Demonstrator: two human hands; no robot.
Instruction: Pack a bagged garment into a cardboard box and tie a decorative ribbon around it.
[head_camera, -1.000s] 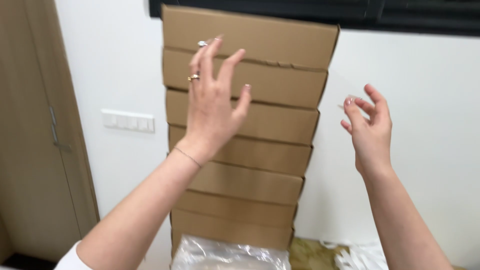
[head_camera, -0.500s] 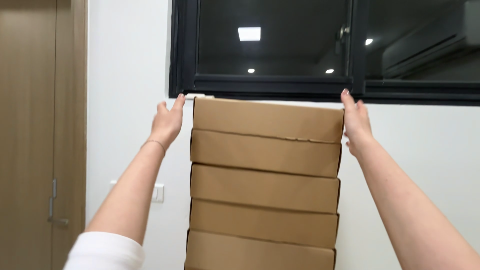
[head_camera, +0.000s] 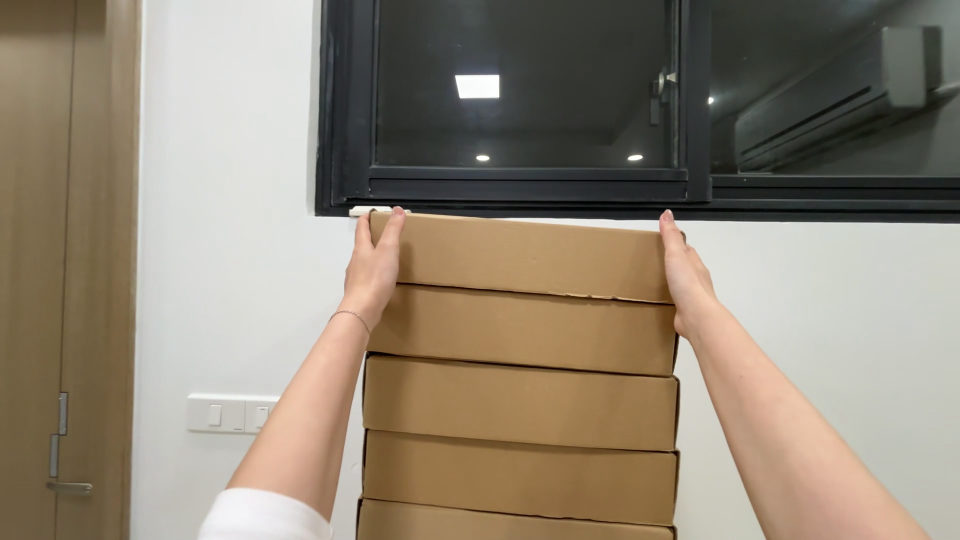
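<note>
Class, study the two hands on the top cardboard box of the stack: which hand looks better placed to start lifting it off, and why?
Probably neither alone. The left hand lies on the top box's left end, the right hand flat against its right end, at about equal height. If pressed, the left: its fingers reach the top edge.
</note>
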